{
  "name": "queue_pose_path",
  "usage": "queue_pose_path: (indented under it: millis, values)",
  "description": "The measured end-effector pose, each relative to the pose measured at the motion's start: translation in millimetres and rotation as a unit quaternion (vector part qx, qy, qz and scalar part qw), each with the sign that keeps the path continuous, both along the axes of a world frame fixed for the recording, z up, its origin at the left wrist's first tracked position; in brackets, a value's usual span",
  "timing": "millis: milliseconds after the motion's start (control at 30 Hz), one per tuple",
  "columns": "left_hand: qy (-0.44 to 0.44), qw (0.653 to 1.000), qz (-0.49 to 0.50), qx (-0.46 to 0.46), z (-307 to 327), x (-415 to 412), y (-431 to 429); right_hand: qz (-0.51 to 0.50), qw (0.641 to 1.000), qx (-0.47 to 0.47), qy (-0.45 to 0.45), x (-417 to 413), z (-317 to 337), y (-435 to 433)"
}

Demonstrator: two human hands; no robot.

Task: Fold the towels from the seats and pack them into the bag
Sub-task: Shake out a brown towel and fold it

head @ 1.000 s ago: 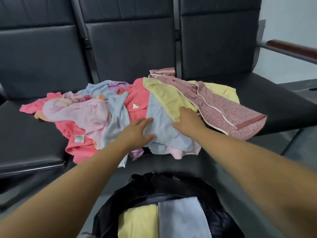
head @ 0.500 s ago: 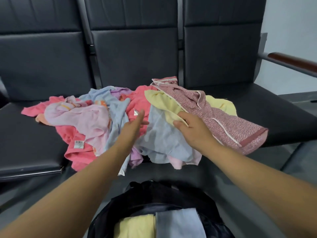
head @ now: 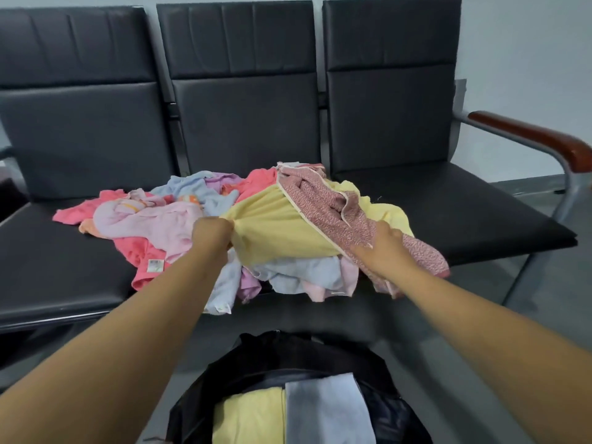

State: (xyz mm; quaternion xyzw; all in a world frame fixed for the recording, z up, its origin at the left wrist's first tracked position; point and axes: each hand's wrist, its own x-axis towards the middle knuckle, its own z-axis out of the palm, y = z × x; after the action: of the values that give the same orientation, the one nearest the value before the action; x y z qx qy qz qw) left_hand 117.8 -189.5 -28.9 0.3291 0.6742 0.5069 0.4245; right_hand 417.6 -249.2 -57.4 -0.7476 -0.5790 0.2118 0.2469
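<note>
A heap of towels (head: 166, 219) in pink, coral, blue and lilac lies on the middle black seat. A yellow towel (head: 278, 229) is stretched across the top of the heap. My left hand (head: 211, 230) grips its bunched left corner. My right hand (head: 382, 248) holds its right edge, where a dark pink patterned towel (head: 323, 200) drapes over it. A black bag (head: 288, 357) stands open on the floor below me, with a folded yellow towel (head: 250, 418) and a folded light blue towel (head: 326, 408) inside.
Three joined black seats (head: 448, 213) with tall backrests fill the view. A metal armrest with a brown wooden pad (head: 528, 136) stands at the right end. Grey floor shows at the right.
Both hands have taken hold of the yellow towel and pulled it up and out across the heap. My left hand moved from the blue towel to the yellow corner.
</note>
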Motion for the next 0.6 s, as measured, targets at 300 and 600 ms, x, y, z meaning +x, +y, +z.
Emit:
queue_pose_path:
  millis: [300, 600]
  values:
    - [0.473, 0.851, -0.199, 0.116, -30, 19, -21, 0.012, 0.999, -0.026, -0.032, 11, -53, 24]
    - [0.276, 0.909, -0.301, 0.080, -37, 47, -40, 0.085, 0.961, 0.040, 0.262, -14, 19, 0]
